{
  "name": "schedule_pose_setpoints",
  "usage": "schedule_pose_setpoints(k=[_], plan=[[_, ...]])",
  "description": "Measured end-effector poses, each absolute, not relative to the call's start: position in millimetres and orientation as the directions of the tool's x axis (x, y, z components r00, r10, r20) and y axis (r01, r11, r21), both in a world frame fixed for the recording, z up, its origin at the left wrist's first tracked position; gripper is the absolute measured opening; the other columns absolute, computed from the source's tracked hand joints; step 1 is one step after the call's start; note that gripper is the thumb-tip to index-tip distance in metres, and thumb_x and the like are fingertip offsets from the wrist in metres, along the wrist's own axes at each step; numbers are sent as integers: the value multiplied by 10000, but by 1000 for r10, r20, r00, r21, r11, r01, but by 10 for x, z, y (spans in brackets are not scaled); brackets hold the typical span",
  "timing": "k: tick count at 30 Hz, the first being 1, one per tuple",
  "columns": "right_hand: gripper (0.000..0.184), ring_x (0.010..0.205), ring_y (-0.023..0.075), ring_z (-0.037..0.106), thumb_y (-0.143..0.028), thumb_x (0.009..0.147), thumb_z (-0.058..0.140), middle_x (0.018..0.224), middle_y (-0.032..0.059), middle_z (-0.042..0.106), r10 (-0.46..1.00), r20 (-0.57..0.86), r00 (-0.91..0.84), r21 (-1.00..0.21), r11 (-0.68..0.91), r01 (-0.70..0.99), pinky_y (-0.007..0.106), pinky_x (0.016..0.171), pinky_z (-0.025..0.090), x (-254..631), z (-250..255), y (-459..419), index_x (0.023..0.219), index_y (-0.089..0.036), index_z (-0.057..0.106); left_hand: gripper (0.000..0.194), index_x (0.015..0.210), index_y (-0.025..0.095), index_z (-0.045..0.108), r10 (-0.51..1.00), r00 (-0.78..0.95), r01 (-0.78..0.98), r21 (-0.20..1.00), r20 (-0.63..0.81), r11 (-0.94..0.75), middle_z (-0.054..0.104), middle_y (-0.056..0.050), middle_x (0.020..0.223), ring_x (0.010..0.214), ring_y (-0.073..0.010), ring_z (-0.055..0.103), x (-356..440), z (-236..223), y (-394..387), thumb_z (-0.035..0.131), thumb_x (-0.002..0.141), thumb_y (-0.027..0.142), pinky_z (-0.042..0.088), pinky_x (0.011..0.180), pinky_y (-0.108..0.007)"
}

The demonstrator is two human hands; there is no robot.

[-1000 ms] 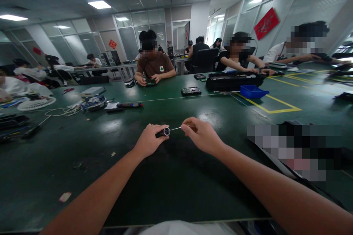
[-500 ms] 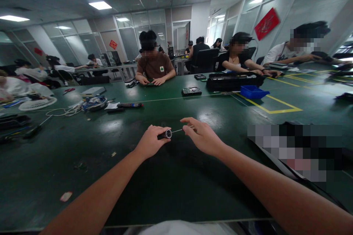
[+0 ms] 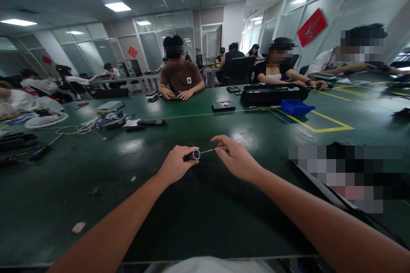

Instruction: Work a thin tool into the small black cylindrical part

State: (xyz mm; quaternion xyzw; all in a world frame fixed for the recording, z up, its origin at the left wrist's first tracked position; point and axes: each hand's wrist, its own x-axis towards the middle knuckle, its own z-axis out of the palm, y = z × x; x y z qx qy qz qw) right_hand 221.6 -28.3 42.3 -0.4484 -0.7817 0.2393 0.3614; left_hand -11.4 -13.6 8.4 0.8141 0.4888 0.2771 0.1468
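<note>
My left hand (image 3: 174, 164) is closed round a dark cylinder (image 3: 194, 155), whose round end with a pale rim faces toward me and to the right. The rest of the cylinder is hidden in the hand. Opposite it, my right hand (image 3: 235, 158) grips a slim screwdriver (image 3: 207, 151) between thumb and fingers. Its thin metal shaft runs left to the end of the cylinder; whether the tip touches it is too small to tell. Both hands are low over the green table (image 3: 205, 222).
Beyond my hands lie a hard drive (image 3: 223, 106), a dark pen-like tool (image 3: 152, 122) and a blue tray (image 3: 296, 107). Cables and a bundle (image 3: 110, 120) are at the left. Co-workers sit across the table, one in a brown shirt (image 3: 182, 77). A blurred-out item lies at the right.
The view has shifted very slightly. My right hand and the screwdriver have barely moved, and the cylinder stays in my left hand.
</note>
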Motion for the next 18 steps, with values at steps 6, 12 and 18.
schedule_pose_setpoints(k=[6, 12, 18], plan=[[384, 684, 155, 617, -358, 993, 360, 821, 33, 701, 911, 278, -304, -705, 408, 580, 286, 650, 419, 2233, 430, -226, 957, -184, 701, 403, 1188, 288, 673, 871, 365, 715, 500, 328, -488, 707, -14, 1076, 971, -218, 594, -103, 56, -131, 741, 792, 264, 420, 890, -357], [330, 640, 157, 582, -319, 950, 476, 780, 13, 672, 901, 303, -309, -700, 431, 570, 285, 611, 405, 2219, 401, -245, 1244, -200, 567, 387, 1175, 307, 675, 867, 377, 711, 498, 324, -496, 708, 6, 1074, 977, -211, 593, -104, 64, -132, 740, 797, 253, 410, 899, -357], [259, 695, 154, 599, -300, 953, 458, 853, 32, 677, 893, 277, -355, -708, 439, 553, 281, 632, 403, 2236, 431, -272, 1148, -194, 592, 400, 1189, 291, 673, 887, 354, 728, 508, 297, -461, 708, -7, 1079, 986, -223, 586, -99, 90, -143, 737, 796, 251, 418, 881, -358]])
